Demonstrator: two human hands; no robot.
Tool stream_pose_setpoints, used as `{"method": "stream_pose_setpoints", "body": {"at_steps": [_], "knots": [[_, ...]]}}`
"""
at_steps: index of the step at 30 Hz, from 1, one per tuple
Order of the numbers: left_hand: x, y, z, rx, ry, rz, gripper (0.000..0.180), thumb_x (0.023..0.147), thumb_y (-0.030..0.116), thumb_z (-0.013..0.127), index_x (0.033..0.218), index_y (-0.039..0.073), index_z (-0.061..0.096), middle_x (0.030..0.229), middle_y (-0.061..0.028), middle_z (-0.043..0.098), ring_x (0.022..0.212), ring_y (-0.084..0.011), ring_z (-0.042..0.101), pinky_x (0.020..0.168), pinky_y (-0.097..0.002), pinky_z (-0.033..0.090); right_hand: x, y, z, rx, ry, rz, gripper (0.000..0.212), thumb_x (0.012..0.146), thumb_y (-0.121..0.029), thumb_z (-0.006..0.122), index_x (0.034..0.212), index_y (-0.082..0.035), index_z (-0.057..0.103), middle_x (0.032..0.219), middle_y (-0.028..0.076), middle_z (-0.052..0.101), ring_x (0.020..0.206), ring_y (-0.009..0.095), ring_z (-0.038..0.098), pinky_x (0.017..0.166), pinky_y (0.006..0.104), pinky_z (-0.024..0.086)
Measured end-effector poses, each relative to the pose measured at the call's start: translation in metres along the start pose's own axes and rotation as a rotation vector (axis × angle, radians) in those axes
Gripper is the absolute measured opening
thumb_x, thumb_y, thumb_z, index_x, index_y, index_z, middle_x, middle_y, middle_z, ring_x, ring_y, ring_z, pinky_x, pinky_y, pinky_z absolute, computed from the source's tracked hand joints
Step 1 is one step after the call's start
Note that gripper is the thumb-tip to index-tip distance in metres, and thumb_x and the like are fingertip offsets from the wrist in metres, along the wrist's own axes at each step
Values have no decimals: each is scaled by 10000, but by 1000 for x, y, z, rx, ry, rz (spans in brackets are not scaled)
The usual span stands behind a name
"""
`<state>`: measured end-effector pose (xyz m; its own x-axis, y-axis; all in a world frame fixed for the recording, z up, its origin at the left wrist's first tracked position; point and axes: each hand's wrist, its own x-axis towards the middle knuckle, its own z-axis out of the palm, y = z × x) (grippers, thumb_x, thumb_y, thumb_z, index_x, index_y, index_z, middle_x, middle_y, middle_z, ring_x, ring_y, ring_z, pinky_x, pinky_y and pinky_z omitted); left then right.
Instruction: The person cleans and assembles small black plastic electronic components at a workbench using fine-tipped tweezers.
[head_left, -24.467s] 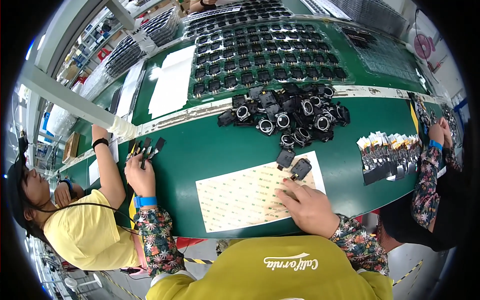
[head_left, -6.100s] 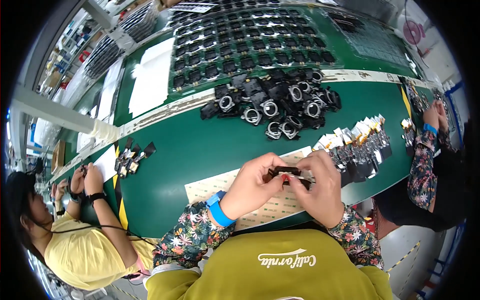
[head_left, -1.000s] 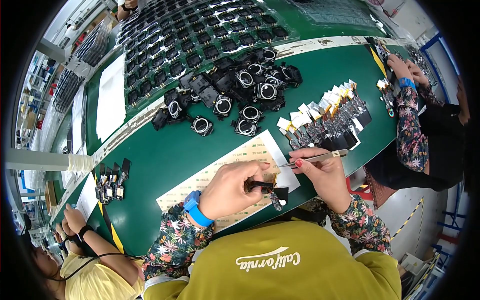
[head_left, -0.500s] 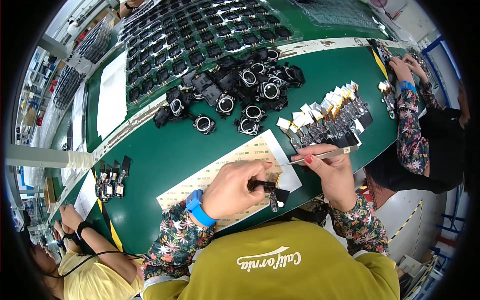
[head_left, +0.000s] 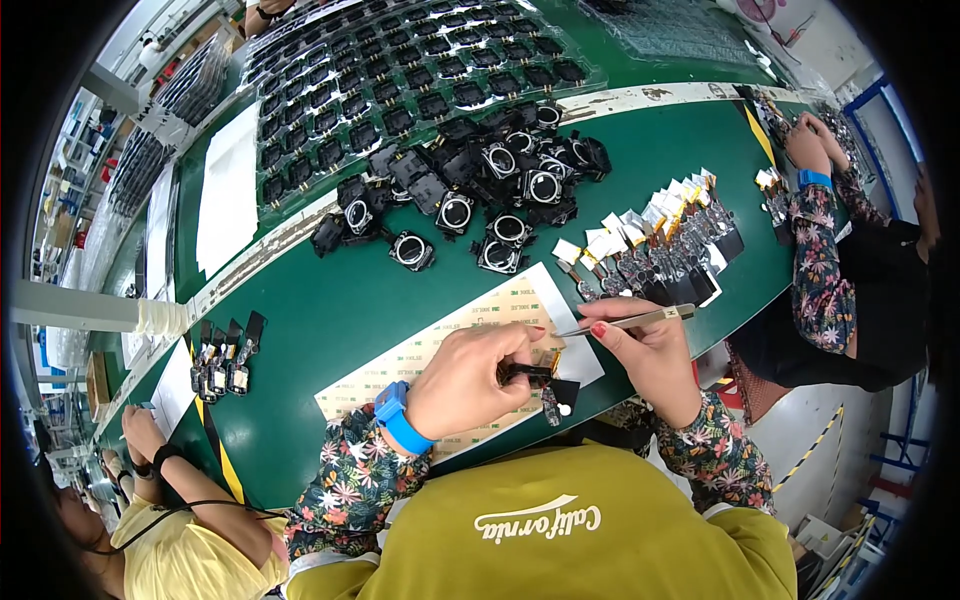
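My left hand (head_left: 470,372) is closed round a small black electronic module (head_left: 528,373), most of it covered by the fingers. A flex piece with a small circuit board (head_left: 551,405) and a black square (head_left: 567,391) hangs off it. Pinched in my right hand (head_left: 650,358) is a pair of metal tweezers (head_left: 640,320), its tips pointing left, close to the module's orange flex; whether they touch is too small to tell. Beneath the left hand lies a tan sheet of adhesive pieces (head_left: 400,365) on white backing (head_left: 588,362).
Beyond my hands lies a heap of black housings with round rings (head_left: 455,212). Rows of flex assemblies (head_left: 655,245) are at the right, a few more (head_left: 222,360) at the left. Clear trays of black parts (head_left: 400,85) stand behind a raised ledge (head_left: 640,98). Co-workers sit on both sides.
My right hand has moved slightly left and down, bringing the tweezers nearer the module. My left hand keeps its hold almost in place.
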<state>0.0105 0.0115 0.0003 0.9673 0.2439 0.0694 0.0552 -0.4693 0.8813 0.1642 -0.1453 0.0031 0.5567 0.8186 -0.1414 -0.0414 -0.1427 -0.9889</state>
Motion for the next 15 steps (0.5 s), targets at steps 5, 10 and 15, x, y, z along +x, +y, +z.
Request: {"method": "stream_pose_setpoints", "body": {"at_steps": [5,10,15], "knots": [[1,-1,-1,30,-19,4,152,675,-41,615,713,22,482,917,-149,671,853,-243,674,558,-277,478,2,-11,-9,78,-18,57,176,850,-27,615,1020,17,630,938,100,664,869,120,610,766,229,472],[-2,-9,1,-287,-10,-56,133,737,-82,571,745,12,479,870,-115,648,894,-207,668,586,-261,496,6,-12,-18,327,104,17,212,857,-70,613,1049,19,609,931,121,663,881,160,622,799,248,471],[-4,-3,-2,-518,108,-326,136,783,-111,529,809,6,465,852,-92,613,883,-197,665,612,-249,525,6,-18,-4,617,51,-99,268,854,-92,621,1093,24,583,966,161,645,888,203,625,840,286,469]]}}
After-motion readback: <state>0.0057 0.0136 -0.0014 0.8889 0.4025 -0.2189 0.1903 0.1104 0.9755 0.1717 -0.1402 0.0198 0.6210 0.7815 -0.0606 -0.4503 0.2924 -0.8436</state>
